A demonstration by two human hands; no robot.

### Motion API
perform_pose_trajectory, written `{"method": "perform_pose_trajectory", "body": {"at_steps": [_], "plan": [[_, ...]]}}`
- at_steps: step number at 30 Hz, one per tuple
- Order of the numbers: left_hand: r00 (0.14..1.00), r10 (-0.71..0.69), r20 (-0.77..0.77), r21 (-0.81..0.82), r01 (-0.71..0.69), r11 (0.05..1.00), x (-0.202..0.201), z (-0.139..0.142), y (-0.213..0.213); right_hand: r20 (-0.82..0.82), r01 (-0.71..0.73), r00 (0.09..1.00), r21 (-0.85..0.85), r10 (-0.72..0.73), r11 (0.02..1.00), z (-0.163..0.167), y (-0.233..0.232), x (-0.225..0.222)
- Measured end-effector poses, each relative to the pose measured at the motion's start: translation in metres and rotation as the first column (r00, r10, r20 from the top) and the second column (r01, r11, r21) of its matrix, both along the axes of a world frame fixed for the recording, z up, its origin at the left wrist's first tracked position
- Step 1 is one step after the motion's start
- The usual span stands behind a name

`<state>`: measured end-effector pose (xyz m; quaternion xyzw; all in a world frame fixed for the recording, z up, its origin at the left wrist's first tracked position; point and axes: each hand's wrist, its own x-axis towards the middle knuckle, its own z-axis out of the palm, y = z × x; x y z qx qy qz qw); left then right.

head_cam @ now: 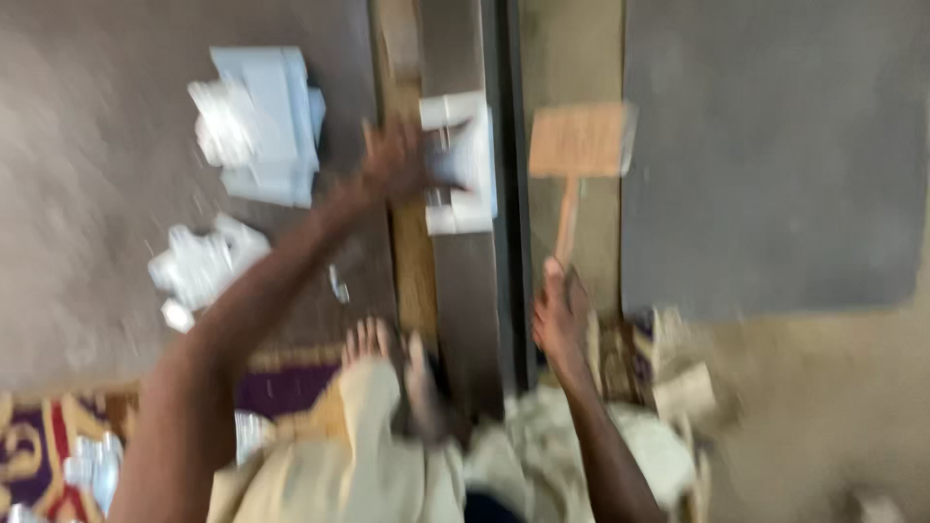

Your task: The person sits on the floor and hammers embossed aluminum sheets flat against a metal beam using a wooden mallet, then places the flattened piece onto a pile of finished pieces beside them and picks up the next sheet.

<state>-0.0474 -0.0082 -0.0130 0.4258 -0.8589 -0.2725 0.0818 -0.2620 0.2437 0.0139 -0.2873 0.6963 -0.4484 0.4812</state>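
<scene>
Blurred view. White blocky plastic bracket [463, 165] on the long grey metal rail [465, 281] is gripped by the left hand [397, 160]. Wooden mallet [578, 145], flat rectangular head, is grasped at the handle end by the right hand [562, 315].

Blurred view down onto a grey-brown floor [87, 242]; a darker grey mat [775, 155] lies at right, a patterned purple, red and gold rug [39, 446] at lower left; soft, even light.
</scene>
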Motion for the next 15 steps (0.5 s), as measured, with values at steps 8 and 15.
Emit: {"method": "perform_pose_trajectory", "body": {"at_steps": [8, 15], "plan": [[1.000, 0.028, 0.013, 0.022, -0.029, 0.999, -0.004, -0.012, 0.002, 0.007, 0.243, 0.967, 0.297, -0.256, 0.924, 0.076, 0.026, -0.012], [0.998, 0.015, -0.053, -0.014, -0.016, 1.000, -0.006, -0.008, 0.001, 0.105, 0.219, 0.962, -0.847, -0.252, 0.485, 0.140, 0.028, -0.035]]}}
